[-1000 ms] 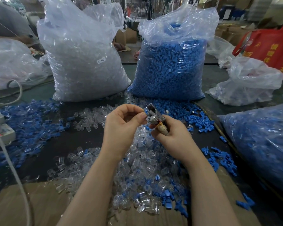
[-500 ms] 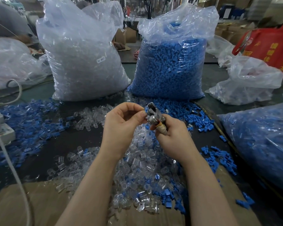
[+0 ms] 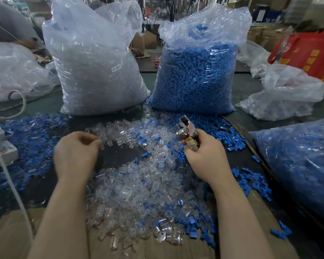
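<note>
Shiny metal tool (image 3: 186, 128), clear glossy plastic caps (image 3: 138, 184), matt blue plastic plugs (image 3: 230, 135).

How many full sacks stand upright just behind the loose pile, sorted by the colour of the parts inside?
clear-parts sack: 1
blue-parts sack: 1
Total: 2

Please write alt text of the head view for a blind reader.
A right hand grips a small metal tool above loose clear and blue plastic parts; the blurred left hand hovers over them. Behind stand a clear-parts bag and a blue-parts bag.
</note>
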`<action>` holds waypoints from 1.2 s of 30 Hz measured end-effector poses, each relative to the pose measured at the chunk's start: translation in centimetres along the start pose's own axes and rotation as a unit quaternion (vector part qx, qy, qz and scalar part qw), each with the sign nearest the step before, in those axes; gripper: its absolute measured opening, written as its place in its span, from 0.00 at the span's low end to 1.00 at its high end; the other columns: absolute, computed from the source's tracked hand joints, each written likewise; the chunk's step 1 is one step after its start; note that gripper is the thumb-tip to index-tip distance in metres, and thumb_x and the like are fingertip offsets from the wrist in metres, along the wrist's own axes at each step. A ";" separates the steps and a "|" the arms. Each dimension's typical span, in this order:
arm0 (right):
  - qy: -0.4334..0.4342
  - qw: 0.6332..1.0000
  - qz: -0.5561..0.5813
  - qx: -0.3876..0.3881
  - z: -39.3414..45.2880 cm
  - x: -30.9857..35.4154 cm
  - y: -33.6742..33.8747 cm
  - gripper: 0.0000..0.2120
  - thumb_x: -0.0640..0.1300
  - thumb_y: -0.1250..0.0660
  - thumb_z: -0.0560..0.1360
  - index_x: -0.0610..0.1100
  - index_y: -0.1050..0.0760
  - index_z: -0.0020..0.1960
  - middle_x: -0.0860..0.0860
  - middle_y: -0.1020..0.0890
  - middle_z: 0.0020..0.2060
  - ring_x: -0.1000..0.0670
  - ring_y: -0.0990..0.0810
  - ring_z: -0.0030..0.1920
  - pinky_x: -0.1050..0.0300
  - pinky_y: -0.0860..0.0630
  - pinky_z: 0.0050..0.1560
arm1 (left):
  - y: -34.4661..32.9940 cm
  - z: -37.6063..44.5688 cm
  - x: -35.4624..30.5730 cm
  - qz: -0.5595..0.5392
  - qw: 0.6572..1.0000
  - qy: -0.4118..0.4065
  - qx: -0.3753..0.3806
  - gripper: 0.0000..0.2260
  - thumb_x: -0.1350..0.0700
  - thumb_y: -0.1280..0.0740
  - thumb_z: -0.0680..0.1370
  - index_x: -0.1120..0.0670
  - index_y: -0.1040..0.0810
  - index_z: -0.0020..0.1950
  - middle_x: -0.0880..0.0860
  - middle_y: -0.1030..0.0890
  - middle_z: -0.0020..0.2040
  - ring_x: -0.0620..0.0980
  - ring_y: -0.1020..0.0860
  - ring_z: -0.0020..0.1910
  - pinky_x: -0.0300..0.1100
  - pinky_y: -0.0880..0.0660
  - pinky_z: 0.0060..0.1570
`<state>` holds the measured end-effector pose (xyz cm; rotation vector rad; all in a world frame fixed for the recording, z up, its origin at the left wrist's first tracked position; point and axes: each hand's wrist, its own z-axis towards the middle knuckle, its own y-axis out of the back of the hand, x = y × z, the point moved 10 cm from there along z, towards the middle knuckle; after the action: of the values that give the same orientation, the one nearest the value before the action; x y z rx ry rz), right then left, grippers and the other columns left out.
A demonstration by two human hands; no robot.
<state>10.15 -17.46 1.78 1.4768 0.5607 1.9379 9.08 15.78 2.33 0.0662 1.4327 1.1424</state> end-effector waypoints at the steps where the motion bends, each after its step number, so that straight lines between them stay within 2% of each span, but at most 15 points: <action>1: -0.004 1.000 -0.003 -0.003 0.0 -0.2 0.1 0.02 0.44 0.34 0.73 0.48 0.27 0.42 0.51 0.25 0.28 0.52 0.29 0.29 0.54 0.35 0.29 | 0.5 0.4 1.2 0.057 0.998 0.019 -0.011 0.02 0.54 0.27 0.75 0.50 0.16 0.47 0.55 0.16 0.47 0.54 0.22 0.47 0.52 0.26 0.49; 4: -0.014 1.000 -0.014 -0.011 0.0 -0.5 0.2 0.02 0.44 0.34 0.73 0.48 0.26 0.42 0.52 0.24 0.29 0.50 0.27 0.30 0.54 0.35 0.29 | 1.3 0.7 3.8 0.146 0.987 0.073 -0.014 0.06 0.57 0.29 0.76 0.54 0.16 0.52 0.61 0.18 0.52 0.64 0.22 0.51 0.53 0.25 0.48; 9: -0.033 0.999 -0.036 -0.005 0.1 -1.0 0.1 0.05 0.44 0.35 0.73 0.49 0.29 0.40 0.53 0.25 0.29 0.49 0.27 0.31 0.55 0.37 0.29 | 1.6 0.5 5.3 0.162 0.980 0.117 -0.007 0.08 0.61 0.31 0.77 0.58 0.16 0.55 0.65 0.19 0.54 0.66 0.22 0.53 0.55 0.24 0.49; 13: -0.046 0.998 -0.043 -0.011 0.1 -1.3 0.1 0.04 0.44 0.35 0.73 0.50 0.29 0.40 0.53 0.24 0.30 0.51 0.27 0.31 0.55 0.39 0.29 | 1.0 0.6 4.7 0.167 0.981 0.103 0.011 0.14 0.63 0.32 0.74 0.59 0.19 0.59 0.65 0.21 0.56 0.66 0.23 0.54 0.54 0.26 0.49; 17: -0.064 0.995 -0.069 -0.026 0.1 -1.8 0.4 0.07 0.44 0.35 0.74 0.49 0.31 0.38 0.53 0.24 0.30 0.51 0.27 0.31 0.56 0.39 0.29 | -0.5 0.4 3.6 0.149 0.985 0.066 0.055 0.11 0.61 0.35 0.76 0.54 0.17 0.55 0.60 0.18 0.54 0.62 0.23 0.52 0.52 0.25 0.49; 21: -0.094 0.989 -0.112 -0.016 0.2 -2.6 0.5 0.07 0.46 0.35 0.75 0.48 0.30 0.39 0.51 0.23 0.33 0.49 0.26 0.34 0.55 0.36 0.31 | -0.8 0.5 3.9 0.217 0.971 0.068 0.070 0.15 0.57 0.36 0.79 0.55 0.22 0.65 0.63 0.22 0.60 0.65 0.25 0.58 0.54 0.28 0.54; 23: -0.100 0.986 -0.134 -0.006 0.1 -2.8 0.4 0.08 0.47 0.36 0.75 0.48 0.31 0.39 0.50 0.24 0.34 0.48 0.26 0.35 0.55 0.36 0.30 | -1.0 0.5 3.9 0.255 0.962 0.069 0.077 0.16 0.54 0.36 0.80 0.55 0.24 0.67 0.64 0.23 0.62 0.65 0.26 0.60 0.55 0.31 0.57; 25: -0.095 0.985 -0.144 0.000 0.1 -2.7 0.2 0.10 0.46 0.36 0.76 0.48 0.33 0.37 0.50 0.24 0.33 0.48 0.27 0.34 0.55 0.37 0.30 | -1.5 0.4 2.8 0.225 0.970 0.039 0.083 0.14 0.53 0.35 0.80 0.53 0.23 0.65 0.60 0.21 0.60 0.62 0.25 0.58 0.54 0.29 0.57; 26: -0.091 0.985 -0.147 0.004 0.1 -2.5 0.1 0.10 0.46 0.36 0.76 0.48 0.34 0.37 0.50 0.25 0.33 0.48 0.27 0.34 0.56 0.38 0.30 | -1.9 0.1 1.8 0.187 0.978 0.014 0.090 0.11 0.53 0.34 0.80 0.51 0.21 0.62 0.56 0.19 0.56 0.58 0.23 0.53 0.52 0.27 0.55; 29: -0.073 0.982 -0.171 0.027 0.1 -1.9 -0.8 0.10 0.47 0.37 0.76 0.49 0.34 0.37 0.51 0.26 0.33 0.49 0.28 0.33 0.56 0.39 0.29 | -3.9 -1.5 -1.9 0.084 0.985 -0.066 0.132 0.04 0.54 0.32 0.78 0.46 0.19 0.47 0.47 0.18 0.45 0.41 0.26 0.37 0.41 0.31 0.40; 31: -0.064 0.979 -0.191 0.036 0.1 -1.5 -1.3 0.10 0.48 0.37 0.76 0.49 0.35 0.38 0.52 0.28 0.33 0.49 0.30 0.33 0.55 0.39 0.29 | -5.7 -3.0 -4.2 0.060 0.977 -0.105 0.175 0.05 0.53 0.31 0.78 0.43 0.21 0.45 0.41 0.21 0.39 0.35 0.27 0.35 0.34 0.35 0.34; 33: -0.062 0.975 -0.212 0.031 0.1 -1.2 -1.7 0.10 0.49 0.36 0.75 0.49 0.35 0.39 0.54 0.31 0.33 0.47 0.30 0.35 0.54 0.37 0.33 | -7.2 -4.2 -5.6 0.063 0.967 -0.136 0.205 0.04 0.53 0.32 0.78 0.44 0.19 0.49 0.40 0.22 0.40 0.37 0.25 0.37 0.33 0.31 0.36; 36: -0.063 0.974 -0.214 0.029 0.0 -1.0 -2.1 0.08 0.49 0.36 0.75 0.49 0.34 0.41 0.52 0.31 0.36 0.45 0.30 0.37 0.53 0.38 0.34 | -9.1 -5.4 -6.1 0.117 0.948 -0.174 0.237 0.08 0.53 0.33 0.79 0.49 0.19 0.57 0.49 0.20 0.53 0.46 0.23 0.47 0.42 0.25 0.51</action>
<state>10.76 -16.67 -0.27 1.3665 0.8084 1.4948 11.59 4.12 -0.35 0.7598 1.3713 0.8926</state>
